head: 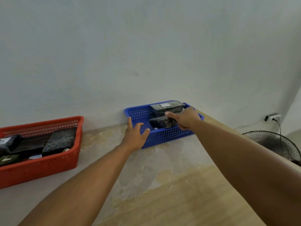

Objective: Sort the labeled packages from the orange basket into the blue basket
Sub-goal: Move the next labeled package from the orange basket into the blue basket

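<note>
Two packages lie in the blue basket (162,136), right hand (185,119) gripping the nearer package (161,122); several remain in the orange basket (40,167) left of it.

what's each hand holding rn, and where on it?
Left hand grips the blue basket at its near-left corner rim. Right hand is on the near black package inside, at its right end; a closed grasp cannot be told.

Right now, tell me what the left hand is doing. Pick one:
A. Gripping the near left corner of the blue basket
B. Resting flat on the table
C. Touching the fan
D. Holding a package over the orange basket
A: the left hand curls over the blue basket's near left corner, while the right hand is on a package inside it.
</note>
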A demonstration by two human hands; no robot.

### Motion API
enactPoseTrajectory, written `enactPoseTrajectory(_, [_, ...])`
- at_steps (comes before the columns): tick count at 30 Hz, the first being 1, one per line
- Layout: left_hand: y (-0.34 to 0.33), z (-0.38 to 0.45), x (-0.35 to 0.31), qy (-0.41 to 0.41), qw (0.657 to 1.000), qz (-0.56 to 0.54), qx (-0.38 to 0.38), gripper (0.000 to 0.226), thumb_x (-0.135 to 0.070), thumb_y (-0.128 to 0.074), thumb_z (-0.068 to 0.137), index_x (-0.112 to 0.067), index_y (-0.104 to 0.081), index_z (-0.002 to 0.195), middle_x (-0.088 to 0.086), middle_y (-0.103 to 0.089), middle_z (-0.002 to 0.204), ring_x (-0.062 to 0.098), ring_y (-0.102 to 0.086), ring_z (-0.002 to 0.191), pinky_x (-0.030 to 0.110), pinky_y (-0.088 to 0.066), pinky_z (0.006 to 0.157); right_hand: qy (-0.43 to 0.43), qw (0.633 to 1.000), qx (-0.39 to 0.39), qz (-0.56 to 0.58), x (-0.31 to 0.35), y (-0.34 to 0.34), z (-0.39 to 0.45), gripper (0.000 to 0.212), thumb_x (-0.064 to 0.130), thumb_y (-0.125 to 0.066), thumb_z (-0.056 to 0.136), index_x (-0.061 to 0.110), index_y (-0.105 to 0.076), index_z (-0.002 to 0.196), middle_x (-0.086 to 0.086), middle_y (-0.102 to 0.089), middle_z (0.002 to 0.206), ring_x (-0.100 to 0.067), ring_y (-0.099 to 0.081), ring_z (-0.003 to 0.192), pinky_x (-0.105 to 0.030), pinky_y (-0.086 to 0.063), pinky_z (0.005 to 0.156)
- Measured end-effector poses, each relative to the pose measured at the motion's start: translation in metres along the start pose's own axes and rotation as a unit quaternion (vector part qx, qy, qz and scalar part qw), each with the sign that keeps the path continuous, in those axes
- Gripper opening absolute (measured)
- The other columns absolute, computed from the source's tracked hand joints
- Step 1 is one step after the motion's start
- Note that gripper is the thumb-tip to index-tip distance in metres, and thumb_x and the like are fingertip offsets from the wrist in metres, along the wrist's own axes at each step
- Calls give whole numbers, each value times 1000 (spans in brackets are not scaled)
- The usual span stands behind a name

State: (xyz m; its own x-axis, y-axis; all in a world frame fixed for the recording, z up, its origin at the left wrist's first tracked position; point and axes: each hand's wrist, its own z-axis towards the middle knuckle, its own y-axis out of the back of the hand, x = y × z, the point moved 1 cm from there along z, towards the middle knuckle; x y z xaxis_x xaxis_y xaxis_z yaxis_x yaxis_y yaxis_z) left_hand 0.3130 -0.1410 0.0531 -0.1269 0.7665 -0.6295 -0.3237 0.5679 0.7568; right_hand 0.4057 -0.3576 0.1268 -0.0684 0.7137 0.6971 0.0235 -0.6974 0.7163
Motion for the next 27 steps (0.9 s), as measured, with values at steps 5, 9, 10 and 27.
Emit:
enactPoseTrajectory(5, [2, 0, 2, -2, 1000, 1, 4, 61, -60, -47, 94, -27, -40, 145, -3, 21, 163, 27, -17, 148, 43, -28, 114, 272, 945, -12, -180, -8, 8, 9, 86, 90, -50, 67, 34, -59, 132, -1, -55, 133, -26, -46, 127, -48, -38, 103])
enactPoseTrajectory(9, [-1, 0, 3, -10, 1000, -23, -7, 57, -57, -50, 94, -28, -43, 142, -4, 20, 163, 26, -18, 148, 43, -29, 115, 333, 913, 83, -221, -4, -7, 7, 61, 71, -53, 85, 38, -57, 136, 5, -56, 143, -21, -48, 132, -50, -36, 109])
enactPoseTrajectory(10, [-2, 0, 3, -11, 1000, -28, -10, 56, -56, -50, 94, -28, -43, 142, -4, 20, 163, 26, -18, 148, 43, -29, 116, 323, 916, 70, -226, -1, -11, 6, 57, 69, -51, 87, 36, -60, 133, 4, -62, 135, -23, -55, 124, -50, -42, 103])
enactPoseTrajectory(27, [26, -15, 0, -10, 1000, -18, 5, 61, -56, -49, 94, -27, -38, 146, 6, -3, 166, 24, -15, 149, 40, -23, 115, 112, 928, 88, -343, 20, -36, 24, 83, 79, -41, 82, 15, -56, 133, -14, -56, 138, -38, -53, 122, -56, -37, 105])
